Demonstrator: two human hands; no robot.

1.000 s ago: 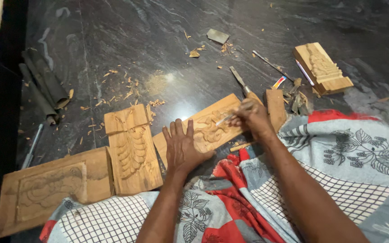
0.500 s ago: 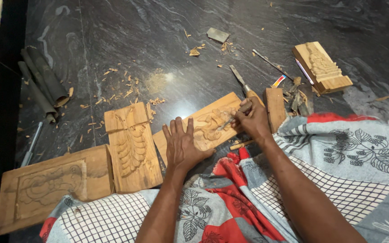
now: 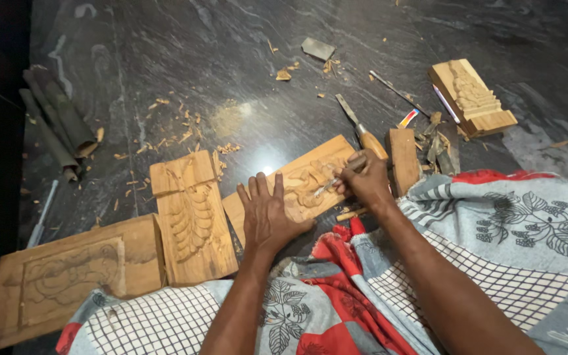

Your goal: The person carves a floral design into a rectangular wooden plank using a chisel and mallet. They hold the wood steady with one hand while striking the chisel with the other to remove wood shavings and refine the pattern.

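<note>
Carving work on a dark, veined stone floor (image 3: 244, 46), seen from the carver's head. Left hand (image 3: 267, 213): flat, fingers spread, palm pressing the near end of the carved wooden panel (image 3: 297, 187); it grips nothing. Right hand (image 3: 365, 181): closed around a small carving tool (image 3: 336, 179), its thin tip resting on the relief at the panel's far end. The panel lies slantwise on the floor, just beyond the person's lap, touching a patterned cloth (image 3: 494, 230) of red, grey and white check that covers the legs along the floor's near edge.

Left of the panel, just beside it: an upright carved block (image 3: 192, 220) with ribbed relief. Farther left, at the near left corner: a larger framed relief board (image 3: 67, 276). Along the left edge: dark rolled sheets (image 3: 57, 118) and a thin metal rod (image 3: 42, 213). Behind the right hand: a wooden-handled chisel (image 3: 359, 125) and a plain wooden block (image 3: 403, 161), the latter just beside the wrist. Toward the far right: a carved block with a stepped figure (image 3: 471, 95), a slender metal tool (image 3: 399, 92) and a heap of dark scraps (image 3: 438, 144). Wood chips (image 3: 172, 128) lie scattered over the middle of the floor; a small flat grey piece (image 3: 317, 48) sits near the far edge.
</note>
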